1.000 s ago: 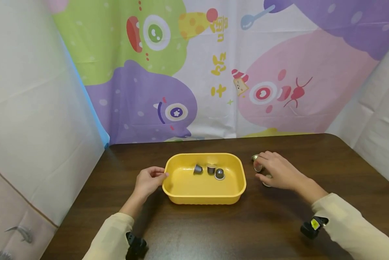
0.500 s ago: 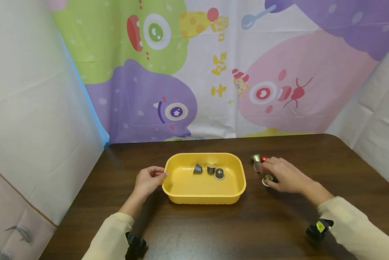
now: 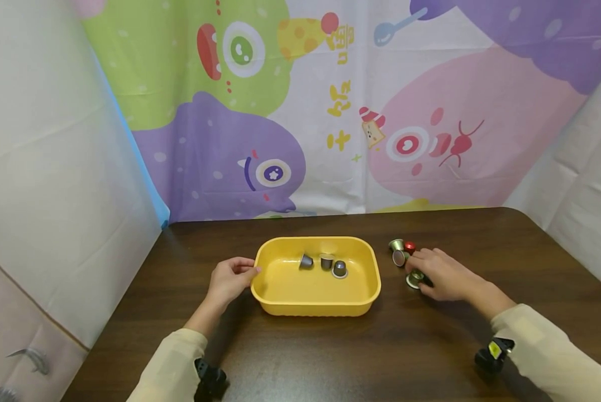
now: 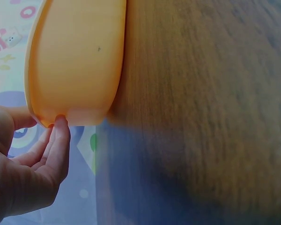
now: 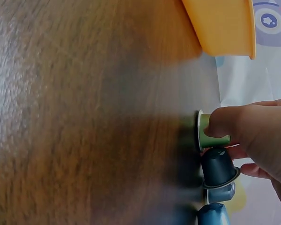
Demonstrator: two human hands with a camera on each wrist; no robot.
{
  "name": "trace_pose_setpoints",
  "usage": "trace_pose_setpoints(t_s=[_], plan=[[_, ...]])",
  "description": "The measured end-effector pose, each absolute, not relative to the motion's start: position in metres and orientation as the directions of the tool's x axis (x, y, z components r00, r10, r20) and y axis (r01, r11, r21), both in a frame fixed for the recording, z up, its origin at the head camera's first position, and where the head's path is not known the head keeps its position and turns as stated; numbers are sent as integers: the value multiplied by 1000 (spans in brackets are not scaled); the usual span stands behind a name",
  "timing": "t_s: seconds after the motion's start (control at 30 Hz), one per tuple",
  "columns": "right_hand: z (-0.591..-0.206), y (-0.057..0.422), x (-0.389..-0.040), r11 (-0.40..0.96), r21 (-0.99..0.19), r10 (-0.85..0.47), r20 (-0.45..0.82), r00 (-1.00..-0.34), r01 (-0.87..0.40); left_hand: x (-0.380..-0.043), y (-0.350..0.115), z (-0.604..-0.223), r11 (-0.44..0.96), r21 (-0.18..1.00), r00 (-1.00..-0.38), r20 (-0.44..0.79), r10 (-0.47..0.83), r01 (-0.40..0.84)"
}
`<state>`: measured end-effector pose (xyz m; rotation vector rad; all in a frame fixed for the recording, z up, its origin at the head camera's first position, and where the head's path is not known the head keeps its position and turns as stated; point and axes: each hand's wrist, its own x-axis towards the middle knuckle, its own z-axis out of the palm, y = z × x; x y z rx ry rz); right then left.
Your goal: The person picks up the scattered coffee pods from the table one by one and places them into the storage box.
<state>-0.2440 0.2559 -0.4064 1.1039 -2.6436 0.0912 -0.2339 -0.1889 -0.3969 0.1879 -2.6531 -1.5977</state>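
My left hand (image 3: 230, 282) pinches the left rim of a yellow plastic tub (image 3: 315, 309), thumb on one side of the wall and fingers on the other in the left wrist view. Three dark coffee capsules lie in the tub, one of them a grey capsule (image 3: 306, 262) on its side. To the tub's right, my right hand (image 3: 446, 273) has its thumb and fingers around a green coffee capsule (image 5: 210, 133), which stands on its wide rim. A black capsule (image 5: 218, 167) stands right beside it, close to the fingers.
Behind the right fingertips sit a red capsule (image 3: 409, 246), a gold-green capsule (image 3: 396, 244) and a tipped one with its silver lid (image 3: 399, 258) facing me. A blue capsule (image 5: 213, 215) shows at the right wrist view's bottom edge. A cartoon-printed cloth (image 3: 330, 178) hangs behind the brown table (image 3: 300, 357).
My right hand has shifted right and slightly toward me, uncovering the red and gold-green capsules, and its fingers have closed in on the green capsule. My left hand and the tub stay put.
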Motion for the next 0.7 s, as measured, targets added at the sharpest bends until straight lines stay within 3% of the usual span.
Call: trace_pose_setpoints(t_s=[0.7], plan=[[-406, 232, -239, 660, -9, -730, 226, -645, -751, -232, -189, -396, 456, 888, -992, -3, -124, -59]])
